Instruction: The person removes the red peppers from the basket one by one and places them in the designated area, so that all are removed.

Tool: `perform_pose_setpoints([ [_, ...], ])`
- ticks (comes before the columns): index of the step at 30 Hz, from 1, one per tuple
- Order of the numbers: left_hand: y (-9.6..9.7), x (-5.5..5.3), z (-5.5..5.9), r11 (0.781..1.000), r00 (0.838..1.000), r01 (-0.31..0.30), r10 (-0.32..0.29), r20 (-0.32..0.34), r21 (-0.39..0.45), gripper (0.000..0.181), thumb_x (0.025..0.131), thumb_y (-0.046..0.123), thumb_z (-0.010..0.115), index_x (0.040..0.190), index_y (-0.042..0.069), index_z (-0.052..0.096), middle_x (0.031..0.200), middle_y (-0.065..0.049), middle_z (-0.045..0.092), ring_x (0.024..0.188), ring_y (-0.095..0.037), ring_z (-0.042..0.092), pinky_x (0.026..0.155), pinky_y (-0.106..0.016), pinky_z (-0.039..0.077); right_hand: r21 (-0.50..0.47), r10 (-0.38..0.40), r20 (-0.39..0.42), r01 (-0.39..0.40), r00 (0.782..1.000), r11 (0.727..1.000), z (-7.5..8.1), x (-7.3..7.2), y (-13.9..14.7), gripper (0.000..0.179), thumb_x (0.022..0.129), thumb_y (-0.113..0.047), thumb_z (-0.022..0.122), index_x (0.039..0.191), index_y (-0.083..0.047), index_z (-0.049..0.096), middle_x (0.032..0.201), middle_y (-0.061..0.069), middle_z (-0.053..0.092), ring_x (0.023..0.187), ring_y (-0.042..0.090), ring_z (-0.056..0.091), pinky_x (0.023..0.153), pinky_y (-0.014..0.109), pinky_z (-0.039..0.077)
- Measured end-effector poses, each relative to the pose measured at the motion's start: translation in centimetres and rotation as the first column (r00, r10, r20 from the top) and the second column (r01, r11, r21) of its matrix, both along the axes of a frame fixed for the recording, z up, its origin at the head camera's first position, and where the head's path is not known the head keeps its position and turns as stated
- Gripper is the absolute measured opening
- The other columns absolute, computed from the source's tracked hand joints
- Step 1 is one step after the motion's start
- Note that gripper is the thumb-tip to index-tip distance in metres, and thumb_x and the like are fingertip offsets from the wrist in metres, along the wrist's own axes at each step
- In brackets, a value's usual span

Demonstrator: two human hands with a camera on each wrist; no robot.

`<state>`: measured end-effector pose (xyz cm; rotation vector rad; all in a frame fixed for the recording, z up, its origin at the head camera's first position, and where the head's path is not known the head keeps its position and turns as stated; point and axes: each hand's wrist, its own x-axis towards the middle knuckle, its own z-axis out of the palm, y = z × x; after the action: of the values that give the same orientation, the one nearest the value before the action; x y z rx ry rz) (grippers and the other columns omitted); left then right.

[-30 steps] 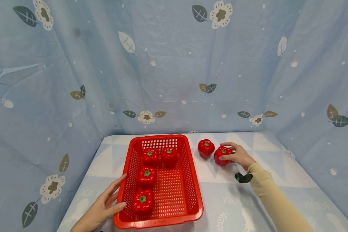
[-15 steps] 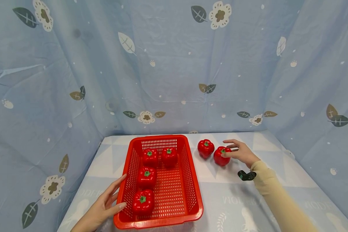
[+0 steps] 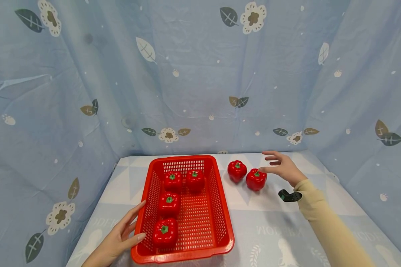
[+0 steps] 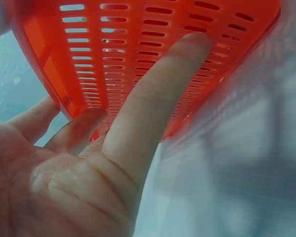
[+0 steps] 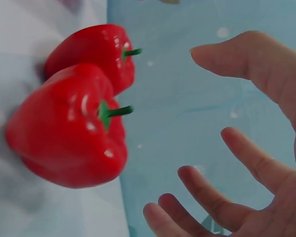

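A red plastic basket [image 3: 183,256] with slotted walls stands on the table. Inside it are several shiny red bell peppers [image 3: 165,233] with green stems, mostly along its left side. My left hand [image 3: 117,237] touches the basket's left wall, its thumb extended along the outer slots in the left wrist view. Two more bell peppers stand upright, close together, right of the basket: a left one [image 3: 237,170] and a right one [image 3: 256,180]. Above and just right of the latter is my right hand [image 3: 283,168], fingers spread and holding nothing.
A patterned pale cloth covers the table [image 3: 254,237]. Blue floral curtain [image 3: 194,81] encloses the back and both sides. A black strap-like device [image 3: 290,195] sits at the right wrist, below a cream sleeve [image 3: 331,226].
My right hand has let go of the right-hand pepper and drawn up and to the right. That pepper stays beside the other one. The left hand and basket have not moved.
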<state>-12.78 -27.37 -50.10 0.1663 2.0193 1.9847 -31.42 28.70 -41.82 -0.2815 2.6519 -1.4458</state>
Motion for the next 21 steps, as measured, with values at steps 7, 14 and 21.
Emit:
perform_pose_setpoints([
  [7, 0.0, -0.1, 0.0, 1.0, 1.0, -0.012, 0.012, 0.022, -0.007, 0.087, 0.107, 0.012, 0.068, 0.176, 0.023, 0.016, 0.181, -0.022, 0.004, 0.158, -0.06, 0.025, 0.094, -0.054, 0.063, 0.001, 0.004, -0.051, -0.004, 0.999, 1.0, 1.2, 0.5, -0.7, 0.08, 0.097, -0.023, 0.084, 0.165, -0.007, 0.044, 0.161, 0.032, 0.045, 0.142, 0.055, 0.046, 0.107, 0.07, 0.051],
  [14, 0.0, -0.2, 0.0, 0.999, 0.999, -0.02, 0.02, 0.027, -0.026, 0.087, 0.108, 0.015, 0.069, 0.176, 0.024, 0.015, 0.181, -0.022, 0.004, 0.158, -0.059, 0.024, 0.095, -0.053, 0.063, -0.016, 0.03, -0.081, -0.031, 0.996, 0.999, 2.7, 0.4, -1.6, 0.081, 0.097, -0.023, 0.085, 0.167, -0.011, 0.044, 0.163, 0.028, 0.045, 0.144, 0.052, 0.045, 0.109, 0.07, 0.05],
  [21, 0.0, -0.1, 0.0, 1.0, 1.0, -0.013, 0.014, 0.026, -0.017, 0.086, 0.108, 0.014, 0.068, 0.176, 0.024, 0.016, 0.181, -0.022, 0.005, 0.158, -0.058, 0.026, 0.095, -0.053, 0.063, -0.052, 0.039, -0.094, -0.044, 0.995, 0.998, 4.1, 0.5, -2.9, 0.081, 0.097, -0.025, 0.085, 0.166, -0.013, 0.045, 0.164, 0.024, 0.045, 0.146, 0.05, 0.045, 0.111, 0.071, 0.047],
])
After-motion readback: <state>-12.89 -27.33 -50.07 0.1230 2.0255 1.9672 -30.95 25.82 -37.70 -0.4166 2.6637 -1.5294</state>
